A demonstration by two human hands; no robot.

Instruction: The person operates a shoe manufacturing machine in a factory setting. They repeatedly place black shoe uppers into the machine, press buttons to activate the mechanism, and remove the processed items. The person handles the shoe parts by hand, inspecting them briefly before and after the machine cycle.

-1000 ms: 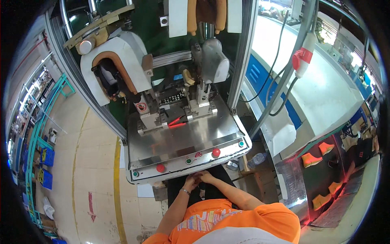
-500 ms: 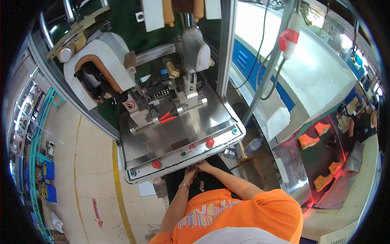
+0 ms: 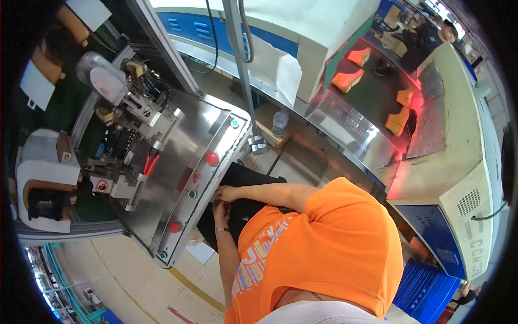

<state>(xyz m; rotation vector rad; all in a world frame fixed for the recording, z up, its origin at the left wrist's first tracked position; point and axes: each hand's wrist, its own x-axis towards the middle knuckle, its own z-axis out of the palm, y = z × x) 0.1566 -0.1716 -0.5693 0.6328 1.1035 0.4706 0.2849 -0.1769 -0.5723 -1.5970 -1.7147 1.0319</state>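
Observation:
My right hand (image 3: 229, 193) and my left hand (image 3: 220, 209) are close together over my dark-trousered lap, just off the front edge of the steel machine table (image 3: 181, 135). Both have bent, closed fingers. Whether anything lies between them is too small and hidden to make out. A bracelet (image 3: 222, 229) circles my left wrist. On the tabletop, away from my hands, lies a red-handled hand tool (image 3: 151, 162) beside metal clamping fixtures (image 3: 143, 110). The front panel carries two red push buttons (image 3: 211, 158) and several green ones (image 3: 192, 194).
A white padded machine head (image 3: 43, 167) stands at the left. To the right, a conveyor (image 3: 367, 100) under red light carries several orange shoe-shaped pieces (image 3: 346, 80). A metal post (image 3: 241, 59), a clear bottle (image 3: 279, 123) and stacked blue crates (image 3: 426, 291) are nearby. Another person (image 3: 431, 38) is far right.
The view has turned to the right, so the machine now sits further left and looks tilted. My hands stay together in my lap.

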